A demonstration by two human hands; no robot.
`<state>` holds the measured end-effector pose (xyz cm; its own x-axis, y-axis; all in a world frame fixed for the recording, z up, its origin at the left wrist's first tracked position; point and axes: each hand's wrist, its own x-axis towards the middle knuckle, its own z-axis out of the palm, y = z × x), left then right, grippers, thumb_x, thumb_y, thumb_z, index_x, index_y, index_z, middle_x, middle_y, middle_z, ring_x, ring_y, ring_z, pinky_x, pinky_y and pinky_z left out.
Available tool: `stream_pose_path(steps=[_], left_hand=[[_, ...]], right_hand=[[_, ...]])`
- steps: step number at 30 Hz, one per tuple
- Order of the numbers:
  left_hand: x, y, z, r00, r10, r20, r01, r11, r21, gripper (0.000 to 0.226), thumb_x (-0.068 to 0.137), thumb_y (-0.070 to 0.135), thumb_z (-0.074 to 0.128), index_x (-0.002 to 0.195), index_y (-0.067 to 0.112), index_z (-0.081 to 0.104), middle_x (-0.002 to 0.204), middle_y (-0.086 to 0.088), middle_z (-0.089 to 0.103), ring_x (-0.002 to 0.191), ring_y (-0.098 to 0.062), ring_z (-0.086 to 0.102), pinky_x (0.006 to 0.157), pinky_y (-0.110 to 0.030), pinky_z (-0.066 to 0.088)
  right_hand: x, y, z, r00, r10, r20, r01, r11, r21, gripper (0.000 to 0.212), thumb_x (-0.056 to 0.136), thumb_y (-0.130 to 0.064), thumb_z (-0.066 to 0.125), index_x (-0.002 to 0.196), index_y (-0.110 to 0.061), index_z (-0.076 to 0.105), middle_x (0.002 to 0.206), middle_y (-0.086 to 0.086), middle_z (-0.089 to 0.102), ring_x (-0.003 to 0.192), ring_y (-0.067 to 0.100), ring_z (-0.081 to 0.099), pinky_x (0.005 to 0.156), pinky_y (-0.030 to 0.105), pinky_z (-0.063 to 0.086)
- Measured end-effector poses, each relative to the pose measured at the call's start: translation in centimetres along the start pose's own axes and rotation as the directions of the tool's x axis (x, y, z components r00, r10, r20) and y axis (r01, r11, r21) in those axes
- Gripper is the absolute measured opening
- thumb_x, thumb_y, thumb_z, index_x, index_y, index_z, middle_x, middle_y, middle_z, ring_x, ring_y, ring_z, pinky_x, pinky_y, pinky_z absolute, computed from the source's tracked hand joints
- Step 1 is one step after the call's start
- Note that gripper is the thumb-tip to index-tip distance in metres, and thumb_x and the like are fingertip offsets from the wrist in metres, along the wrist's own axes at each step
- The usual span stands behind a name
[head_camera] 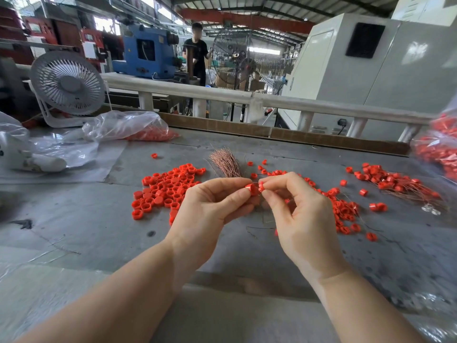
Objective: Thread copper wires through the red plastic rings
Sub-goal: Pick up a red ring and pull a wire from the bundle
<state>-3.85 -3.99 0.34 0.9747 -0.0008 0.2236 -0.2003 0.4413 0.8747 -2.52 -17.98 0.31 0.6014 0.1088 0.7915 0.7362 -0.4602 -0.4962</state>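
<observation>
Pinching red rings [251, 188], each hand [214, 201] [300, 206] blocks copper wires [226, 162] between ring piles [166, 189].

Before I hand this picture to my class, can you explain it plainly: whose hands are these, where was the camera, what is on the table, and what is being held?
The camera sits on a worker's head, looking down at their own hands. The left hand pinches a red ring; the right hand pinches another ring. On the grey table lie a pile of loose rings, a bundle of copper wires and, far right, rings already wired. A desk fan stands at the back.
</observation>
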Motion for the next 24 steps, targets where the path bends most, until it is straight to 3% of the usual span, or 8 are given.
stream_pose_path(steps=[4,7,9,12,18,24], left_hand=[[0.01,0.05,0.02,1.000,-0.007,0.002,0.007,1.000,-0.025,0.017,0.063,0.012,0.066,0.075,0.017,0.077,0.077,-0.006,0.074,0.073,-0.015,0.071,0.064,-0.019,0.055],[0.00,0.09,0.08,1.000,-0.017,0.000,0.017,0.999,-0.039,0.016,0.063,0.012,0.066,0.073,0.016,0.077,0.076,-0.006,0.074,0.072,-0.014,0.071,0.063,-0.019,0.056],[-0.02,0.11,0.10,1.000,-0.025,0.002,0.025,0.999,-0.044,0.015,0.064,0.011,0.065,0.073,0.016,0.077,0.075,-0.007,0.073,0.071,-0.015,0.071,0.062,-0.019,0.056],[-0.02,0.16,0.12,0.999,-0.036,0.007,0.036,0.998,-0.051,0.015,0.065,0.011,0.064,0.073,0.015,0.076,0.076,-0.009,0.073,0.071,-0.017,0.072,0.063,-0.020,0.056],[0.05,0.19,0.17,0.998,-0.066,0.018,0.068,0.995,-0.080,0.016,0.065,0.010,0.064,0.074,0.013,0.076,0.075,-0.010,0.073,0.069,-0.016,0.071,0.058,-0.018,0.055],[0.03,0.25,0.14,0.997,-0.070,0.013,0.071,0.992,-0.100,0.016,0.066,0.009,0.063,0.073,0.012,0.076,0.073,-0.011,0.072,0.067,-0.015,0.071,0.058,-0.018,0.055]], right_hand=[[0.07,-0.10,0.13,0.992,0.113,0.057,-0.118,0.990,0.079,0.009,0.086,-0.021,0.054,0.082,-0.029,0.053,0.080,-0.005,0.068,0.066,0.010,0.066,0.058,0.031,0.052],[0.06,0.06,0.25,0.982,0.158,0.104,-0.169,0.980,0.104,0.013,0.091,-0.013,0.056,0.082,-0.022,0.053,0.073,-0.005,0.067,0.066,0.011,0.066,0.055,0.034,0.053],[0.08,0.07,0.26,0.978,0.171,0.116,-0.186,0.973,0.133,0.018,0.091,-0.006,0.056,0.081,-0.020,0.053,0.070,-0.004,0.065,0.063,0.011,0.064,0.051,0.031,0.053],[0.17,-0.13,0.20,0.969,0.206,0.135,-0.230,0.952,0.201,0.025,0.090,-0.003,0.055,0.078,-0.024,0.052,0.070,-0.003,0.065,0.057,0.006,0.062,0.044,0.016,0.045],[0.20,0.26,0.14,0.961,0.235,0.147,-0.257,0.954,0.153,0.024,0.091,-0.008,0.057,0.077,-0.027,0.051,0.073,-0.001,0.066,0.064,0.016,0.063,0.053,0.020,0.037],[0.14,0.14,0.14,0.971,0.200,0.131,-0.218,0.966,0.138,0.023,0.090,-0.008,0.058,0.078,-0.027,0.052,0.070,-0.003,0.067,0.061,0.010,0.063,0.054,0.022,0.044]])
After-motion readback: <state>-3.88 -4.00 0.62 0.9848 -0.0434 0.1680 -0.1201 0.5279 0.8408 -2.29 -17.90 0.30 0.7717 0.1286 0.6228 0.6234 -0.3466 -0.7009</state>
